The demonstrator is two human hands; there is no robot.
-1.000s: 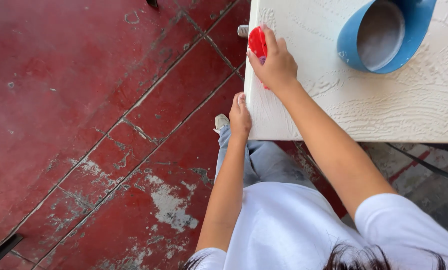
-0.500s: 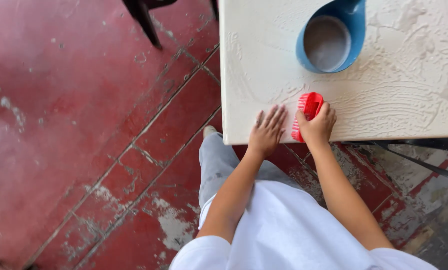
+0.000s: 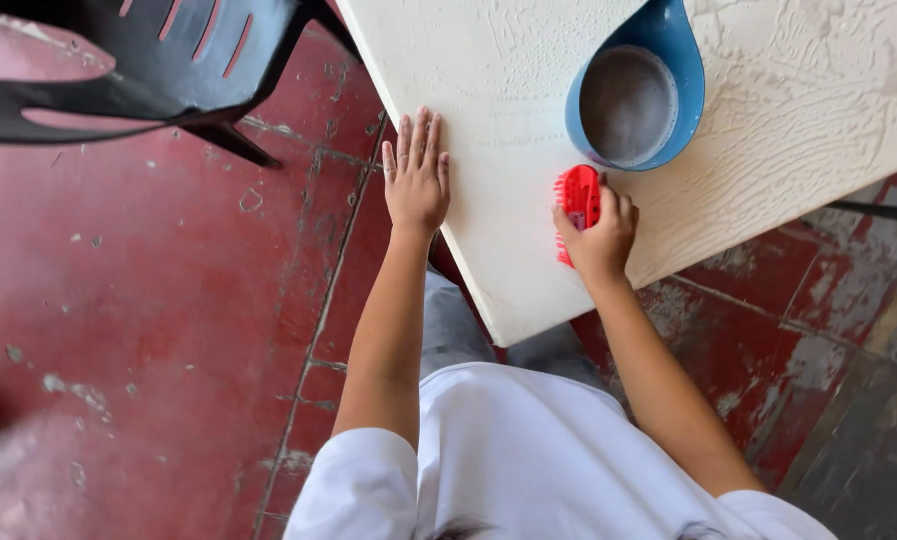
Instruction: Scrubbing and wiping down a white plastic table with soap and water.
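- The right hand (image 3: 600, 235) is closed around a red scrub brush (image 3: 577, 203), pressing it onto the soapy white table (image 3: 508, 80) near the table's corner.
- The left hand (image 3: 417, 175) lies flat, fingers spread, on the table's left edge, holding nothing.
- A blue basin (image 3: 636, 95) of grey water stands on the table just beyond the brush, nearly touching it, and blocks the way straight ahead.
- A black plastic chair (image 3: 168, 60) stands on the red tiled floor (image 3: 148, 330) to the upper left, apart from the table.
- The tabletop lies open to the right of the basin and between the two hands; the table's near corner lies just below the brush.
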